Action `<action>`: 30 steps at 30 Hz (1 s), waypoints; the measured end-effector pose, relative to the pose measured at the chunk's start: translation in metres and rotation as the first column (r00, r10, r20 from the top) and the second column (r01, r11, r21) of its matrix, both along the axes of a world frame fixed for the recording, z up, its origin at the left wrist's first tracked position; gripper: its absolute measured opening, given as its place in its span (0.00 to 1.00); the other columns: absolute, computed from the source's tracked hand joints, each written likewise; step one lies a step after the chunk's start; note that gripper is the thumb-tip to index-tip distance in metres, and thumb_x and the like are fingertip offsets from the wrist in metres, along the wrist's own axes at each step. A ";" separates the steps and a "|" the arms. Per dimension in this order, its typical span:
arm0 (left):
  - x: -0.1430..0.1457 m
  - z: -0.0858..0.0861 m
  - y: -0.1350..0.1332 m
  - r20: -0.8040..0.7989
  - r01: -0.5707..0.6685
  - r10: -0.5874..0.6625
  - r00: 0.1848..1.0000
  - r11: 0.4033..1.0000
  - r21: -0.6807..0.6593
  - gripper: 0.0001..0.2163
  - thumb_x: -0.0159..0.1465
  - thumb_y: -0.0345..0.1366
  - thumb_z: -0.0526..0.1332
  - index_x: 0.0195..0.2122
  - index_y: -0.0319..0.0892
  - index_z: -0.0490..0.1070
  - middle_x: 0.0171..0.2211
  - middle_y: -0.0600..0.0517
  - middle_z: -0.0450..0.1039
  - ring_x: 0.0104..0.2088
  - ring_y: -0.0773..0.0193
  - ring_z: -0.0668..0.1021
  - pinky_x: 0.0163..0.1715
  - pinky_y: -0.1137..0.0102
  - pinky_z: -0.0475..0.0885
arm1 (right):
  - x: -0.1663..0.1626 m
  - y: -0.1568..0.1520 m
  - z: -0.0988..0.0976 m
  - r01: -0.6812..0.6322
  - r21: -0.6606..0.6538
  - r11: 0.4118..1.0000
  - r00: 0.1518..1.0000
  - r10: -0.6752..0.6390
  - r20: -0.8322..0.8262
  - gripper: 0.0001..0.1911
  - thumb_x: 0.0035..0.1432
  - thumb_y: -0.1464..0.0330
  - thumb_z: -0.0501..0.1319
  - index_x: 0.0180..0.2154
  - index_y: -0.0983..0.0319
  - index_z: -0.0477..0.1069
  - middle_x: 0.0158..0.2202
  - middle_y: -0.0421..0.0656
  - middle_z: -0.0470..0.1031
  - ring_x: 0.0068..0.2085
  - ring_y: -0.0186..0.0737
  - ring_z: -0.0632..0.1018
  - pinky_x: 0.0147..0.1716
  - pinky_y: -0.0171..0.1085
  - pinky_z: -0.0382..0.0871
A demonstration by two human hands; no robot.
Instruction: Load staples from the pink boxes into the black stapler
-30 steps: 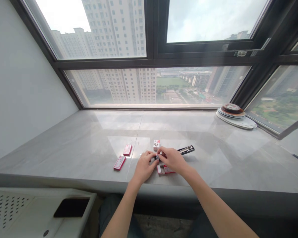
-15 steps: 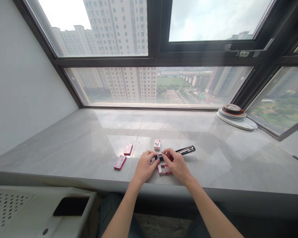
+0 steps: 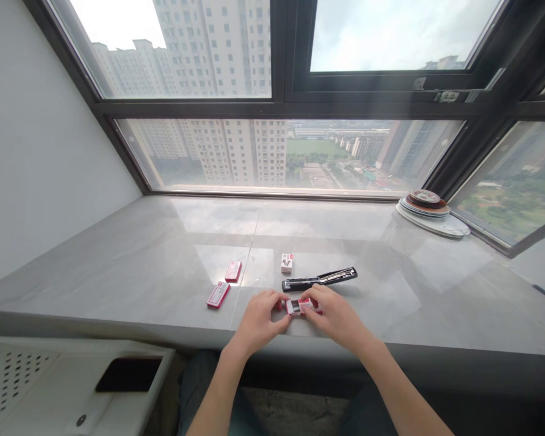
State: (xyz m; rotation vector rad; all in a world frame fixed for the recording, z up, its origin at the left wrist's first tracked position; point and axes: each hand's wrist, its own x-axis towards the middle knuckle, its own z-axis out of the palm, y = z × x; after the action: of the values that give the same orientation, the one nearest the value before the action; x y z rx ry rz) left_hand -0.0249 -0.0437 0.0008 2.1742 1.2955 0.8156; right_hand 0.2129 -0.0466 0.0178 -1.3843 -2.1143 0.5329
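Observation:
A small red and white staple box lies near the front edge of the grey stone sill. My left hand pinches its left end and my right hand pinches its right end, fingers curled on it. Just behind the box a black stapler lies opened out flat, with no hand on it. A white and red box stands behind the stapler. Two red boxes lie to the left, one nearer me and one farther back.
A stack of round plates sits at the sill's far right by the window frame. A white perforated plastic unit with a dark slot stands below the sill at the left. A white wall bounds the left side.
Both hands left the black stapler and came back toward me onto the small box at the sill's front. The stapler now lies alone on the sill.

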 end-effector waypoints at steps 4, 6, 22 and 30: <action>0.005 -0.001 0.001 0.019 -0.024 0.025 1.000 1.000 -0.015 0.15 0.64 0.41 0.66 0.53 0.51 0.75 0.39 0.53 0.77 0.42 0.58 0.77 0.46 0.64 0.68 | 0.025 -0.006 0.000 0.069 -0.140 0.988 0.997 -0.071 -0.008 0.21 0.60 0.62 0.66 0.55 0.57 0.72 0.37 0.40 0.76 0.36 0.41 0.75 0.36 0.38 0.66; 0.015 -0.001 0.000 0.014 -0.056 0.056 0.998 0.998 -0.017 0.13 0.68 0.44 0.63 0.53 0.52 0.75 0.40 0.53 0.79 0.43 0.57 0.77 0.46 0.63 0.67 | 0.026 -0.009 -0.002 0.043 -0.199 0.979 0.998 -0.052 -0.042 0.17 0.61 0.61 0.65 0.51 0.57 0.74 0.36 0.40 0.77 0.35 0.41 0.75 0.35 0.37 0.66; 0.055 -0.008 -0.001 -0.133 -0.236 0.258 0.957 0.959 0.157 0.19 0.73 0.50 0.54 0.60 0.51 0.71 0.48 0.48 0.78 0.49 0.53 0.78 0.45 0.61 0.69 | 0.105 0.054 0.000 -0.069 -0.415 0.907 0.806 -0.194 -0.559 0.35 0.51 0.47 0.71 0.55 0.60 0.72 0.31 0.39 0.72 0.23 0.30 0.65 0.22 0.34 0.57; 0.058 0.001 -0.003 -0.165 -0.245 0.276 0.947 0.951 0.186 0.16 0.71 0.50 0.57 0.55 0.50 0.72 0.45 0.48 0.77 0.46 0.53 0.77 0.43 0.62 0.68 | 0.025 0.095 0.010 -0.153 -0.177 0.972 0.945 0.092 -0.313 0.21 0.53 0.50 0.70 0.39 0.60 0.76 0.23 0.33 0.62 0.26 0.32 0.63 0.27 0.34 0.56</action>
State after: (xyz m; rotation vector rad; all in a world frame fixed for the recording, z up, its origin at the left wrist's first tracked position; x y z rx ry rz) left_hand 0.0336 -0.0471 0.0015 2.2827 1.6956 0.8589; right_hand 0.2379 0.0487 0.0274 -1.1882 -1.9439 0.9664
